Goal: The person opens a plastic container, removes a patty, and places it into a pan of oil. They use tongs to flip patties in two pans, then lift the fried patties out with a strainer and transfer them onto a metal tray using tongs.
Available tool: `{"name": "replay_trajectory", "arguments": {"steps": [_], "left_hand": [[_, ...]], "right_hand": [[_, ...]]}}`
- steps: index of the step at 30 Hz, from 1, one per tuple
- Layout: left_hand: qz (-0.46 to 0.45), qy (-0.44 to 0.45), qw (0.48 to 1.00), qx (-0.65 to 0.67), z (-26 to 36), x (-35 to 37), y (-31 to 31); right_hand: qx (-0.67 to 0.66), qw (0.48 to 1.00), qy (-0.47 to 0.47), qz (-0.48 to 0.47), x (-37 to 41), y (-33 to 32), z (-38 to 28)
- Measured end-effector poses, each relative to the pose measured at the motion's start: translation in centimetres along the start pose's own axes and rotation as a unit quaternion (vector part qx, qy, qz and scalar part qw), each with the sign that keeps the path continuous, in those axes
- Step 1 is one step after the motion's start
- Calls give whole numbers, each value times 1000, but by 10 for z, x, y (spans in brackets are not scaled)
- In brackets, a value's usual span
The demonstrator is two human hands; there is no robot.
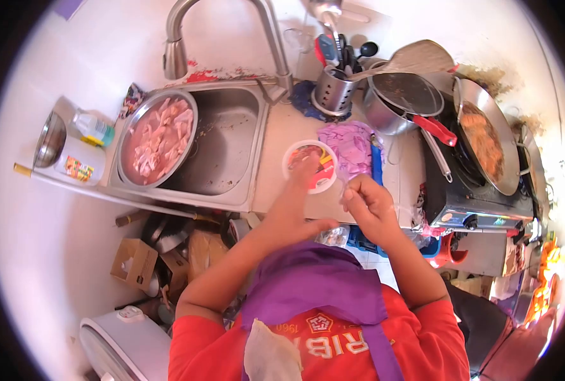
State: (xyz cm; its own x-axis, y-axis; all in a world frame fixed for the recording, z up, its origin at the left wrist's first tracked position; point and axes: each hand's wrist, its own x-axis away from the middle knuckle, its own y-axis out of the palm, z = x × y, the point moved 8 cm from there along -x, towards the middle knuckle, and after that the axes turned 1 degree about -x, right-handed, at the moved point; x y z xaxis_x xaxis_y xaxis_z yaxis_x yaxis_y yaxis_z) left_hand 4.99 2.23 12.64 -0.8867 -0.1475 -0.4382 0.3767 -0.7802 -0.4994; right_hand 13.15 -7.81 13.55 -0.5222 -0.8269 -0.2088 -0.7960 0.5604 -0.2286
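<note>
A round white tub (321, 186) with a red and yellow label stands on the counter in front of me. My left hand (297, 206) reaches over its left side, fingers stretched forward and thumb apart, with nothing in it. To the right of the tub, my right hand (370, 204) is closed in a pinch. Something thin and clear seems to be at its fingertips, too faint to make out. A crumpled pink-purple cloth or bag (348, 145) lies just behind, beside a blue strip (376, 164).
A basin of raw chicken pieces (158, 139) rests over the left of the sink (226, 143). Behind the cloth are a utensil holder (333, 92) and a lidded pot (387, 112). Rightward, a pan of frying food (510, 152) sits on the stove (476, 213).
</note>
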Motion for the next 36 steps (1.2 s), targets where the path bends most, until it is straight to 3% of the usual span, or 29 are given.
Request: {"name": "replay_trajectory", "arguments": {"steps": [1, 4, 6, 7, 9, 10, 12, 13, 15, 16, 17, 19, 20, 23, 24, 25, 26, 29, 33, 36], "left_hand": [[11, 28, 1000, 8, 8, 2, 0], [-39, -3, 995, -94, -10, 3, 17], [-35, -66, 974, -216, -36, 6, 25], [-32, -92, 957, -275, -48, 6, 27], [-49, -61, 947, -313, -60, 12, 36], [-60, -45, 941, -331, -62, 13, 38], [-55, -41, 967, -246, -60, 14, 35], [-51, -42, 977, -203, -56, 14, 31], [49, 10, 997, -57, -7, 13, -3], [99, 36, 994, 15, 18, 13, -24], [73, 48, 994, 60, 28, 14, -28], [26, 75, 985, 151, 40, 20, -33], [35, 5, 971, 235, 31, 28, -32], [104, -149, 942, 282, -4, 56, -51], [147, -120, 971, 147, -1, 63, -70], [176, -163, 954, 180, -15, 79, -77], [204, -205, 933, 214, -33, 99, -79], [286, -305, 873, 251, -74, 164, -86], [396, -403, 782, 264, -149, 261, -83], [546, -454, 643, 287, -236, 369, -49]], "right_hand": [[-5, 1000, -2, 12, -2, 0, 0], [-50, 996, 24, 65, -15, -2, -12], [-116, 983, -7, 140, -23, -19, -20], [-138, 973, -61, 172, -23, -30, -32], [-178, 940, -169, 237, -17, -51, -56], [-196, 934, -191, 228, -15, -58, -69], [-234, 921, -228, 209, -6, -67, -91], [-143, 957, -212, 140, -9, -56, -94], [39, 984, -174, -8, -14, -26, -90], [78, 988, -78, -104, -19, 0, -78], [116, 973, 17, -200, -19, 28, -66], [79, 983, -19, -163, -26, 54, -49], [92, 981, -43, -163, -31, 67, -44], [139, 966, -127, -177, -46, 105, -38], [160, 956, -158, -189, -48, 119, -38], [182, 944, -189, -200, -48, 133, -38], [185, 937, -91, -282, -46, 153, -17], [96, 946, -53, -305, -25, 192, 0], [143, 931, -190, -277, -2, 214, 4], [139, 912, -142, -359, 20, 219, 44]]}}
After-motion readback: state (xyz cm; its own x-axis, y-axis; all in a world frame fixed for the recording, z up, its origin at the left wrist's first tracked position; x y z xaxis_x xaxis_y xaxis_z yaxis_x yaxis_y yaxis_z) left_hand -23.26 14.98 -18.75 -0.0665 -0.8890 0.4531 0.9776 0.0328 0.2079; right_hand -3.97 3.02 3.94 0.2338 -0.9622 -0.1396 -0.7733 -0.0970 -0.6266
